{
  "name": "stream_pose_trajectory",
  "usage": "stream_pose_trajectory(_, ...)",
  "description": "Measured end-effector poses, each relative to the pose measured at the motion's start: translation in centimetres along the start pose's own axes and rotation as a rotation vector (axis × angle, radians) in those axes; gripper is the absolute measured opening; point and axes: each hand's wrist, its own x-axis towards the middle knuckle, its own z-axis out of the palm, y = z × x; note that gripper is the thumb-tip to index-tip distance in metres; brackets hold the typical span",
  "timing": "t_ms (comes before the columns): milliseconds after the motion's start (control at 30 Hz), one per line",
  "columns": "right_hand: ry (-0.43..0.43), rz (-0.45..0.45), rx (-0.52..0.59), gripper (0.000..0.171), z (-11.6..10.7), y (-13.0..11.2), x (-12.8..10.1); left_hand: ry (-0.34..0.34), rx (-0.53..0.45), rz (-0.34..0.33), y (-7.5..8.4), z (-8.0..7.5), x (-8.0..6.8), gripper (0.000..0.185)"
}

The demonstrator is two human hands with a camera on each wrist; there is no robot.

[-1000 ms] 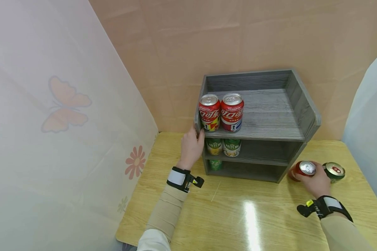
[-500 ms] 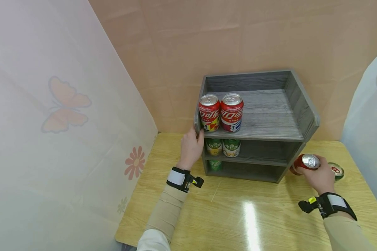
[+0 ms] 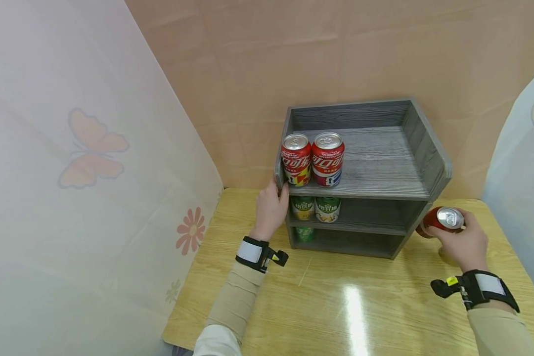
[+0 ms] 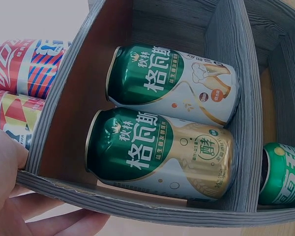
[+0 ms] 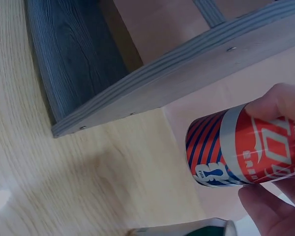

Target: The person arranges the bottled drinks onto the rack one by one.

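Observation:
My left hand (image 3: pixel 270 210) grips the left side panel of a grey wooden three-tier shelf (image 3: pixel 374 163), and in the left wrist view its fingers (image 4: pixel 64 216) lie along the outside of that panel. To the right of the shelf, my right hand (image 3: pixel 465 242) holds a red cola can (image 3: pixel 440 220) with the thumb on one side and fingers on the other. The can tilts, its silver top leaning right. Below it, a green and white can (image 5: pixel 206 230) shows at the bottom of the right wrist view; in the head view my right hand mostly hides it.
Two red cola cans (image 3: pixel 312 165) stand at the left of the top tier. Two green kvass cans (image 4: pixel 162 132) fill the left of the middle tier, and a green can (image 4: pixel 285 174) stands on the bottom one. The wooden table (image 3: pixel 311 306) meets fabric walls.
My right hand has moved right and away from me, raising the red cola can and covering the green can beside it. My left hand has stayed on the shelf's side.

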Motion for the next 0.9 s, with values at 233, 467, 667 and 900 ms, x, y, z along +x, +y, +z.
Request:
stream_pose_trajectory(233, 0.080, -0.016, -0.001, 0.079, -0.4, -1.1, -0.1, 0.003, 0.017, 0.000, -0.2, 0.1, 0.2, 0.021)
stream_pose_trajectory(467, 0.173, -0.070, 0.065, 0.069, -1.3, -2.9, 0.2, 0.002, 0.006, 0.001, -0.1, 0.0, 0.1, 0.020)
stream_pose_trajectory(667, 0.275, -0.131, 0.115, 0.069, -2.2, -5.3, 0.1, -0.003, 0.004, -0.003, 0.0, -0.1, 0.1, 0.021)
stream_pose_trajectory(900, 0.410, -0.255, 0.134, 0.068, -3.2, -7.7, 0.1, 0.004, -0.003, 0.007, -0.1, -0.1, 0.1, 0.019)
